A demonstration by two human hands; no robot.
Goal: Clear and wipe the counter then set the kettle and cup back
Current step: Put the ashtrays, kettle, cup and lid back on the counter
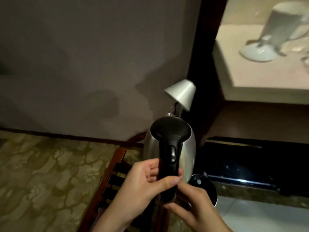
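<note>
A steel kettle (187,148) with a black lid and black handle (168,163) hangs in the air at the middle of the view. My left hand (147,180) grips the handle, thumb across its lower part. Below it, my right hand (194,205) curls its fingers round the bottom end of the handle. A round black kettle base (205,186) lies just under and right of the kettle. Up at the top right, a pale counter (260,77) carries an upturned white cup (277,25) on a white saucer (254,54), blurred.
A white cone lamp shade (182,92) stands just behind the kettle. A slatted wooden rack (115,171) sits below my left hand on patterned carpet (43,173). A dark wooden frame (205,64) edges the counter, with a dark shelf and black appliance (250,161) beneath.
</note>
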